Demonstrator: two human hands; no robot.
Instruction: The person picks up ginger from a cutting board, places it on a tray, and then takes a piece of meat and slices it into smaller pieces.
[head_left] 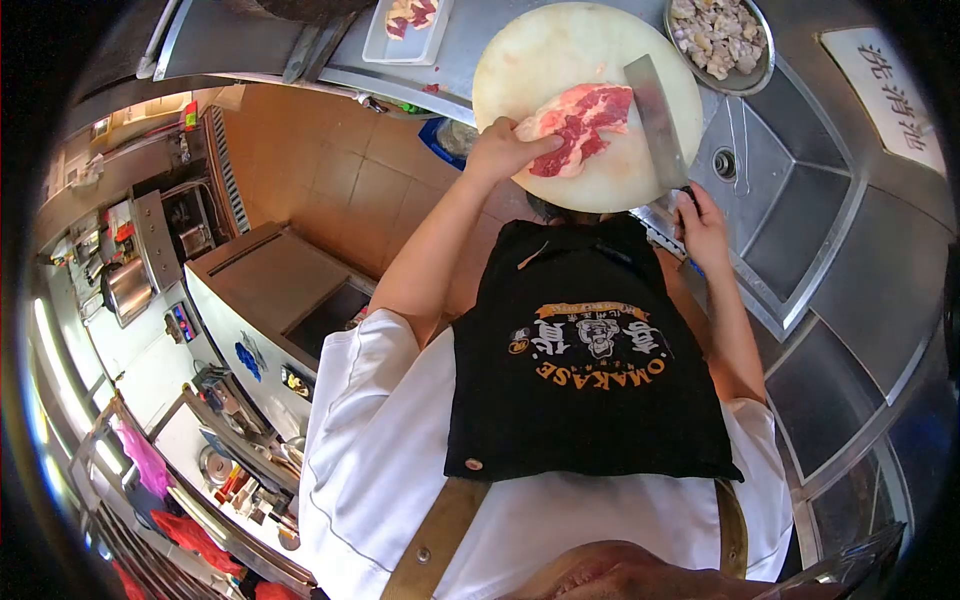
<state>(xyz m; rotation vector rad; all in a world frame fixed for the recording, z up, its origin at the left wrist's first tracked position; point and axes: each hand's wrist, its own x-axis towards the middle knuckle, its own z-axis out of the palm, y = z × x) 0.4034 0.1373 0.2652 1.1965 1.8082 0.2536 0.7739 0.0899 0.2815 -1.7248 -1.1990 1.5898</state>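
Note:
A slab of raw red meat with pale fat (583, 122) lies on a round white cutting board (530, 50). My left hand (508, 150) grips its left end, thumb on top of the meat. In my right hand (703, 228) is a cleaver (655, 120), fingers wrapped round its dark handle. The broad blade lies over the right part of the board, just right of the meat's cut edge. Small scraps show on the board above the slab.
A metal bowl of pale chopped meat (720, 38) stands at the board's upper right, beside a steel sink (790, 200). Left of the board, a white tray (375, 45) holds more meat. A blue container (432, 135) sits below the counter edge.

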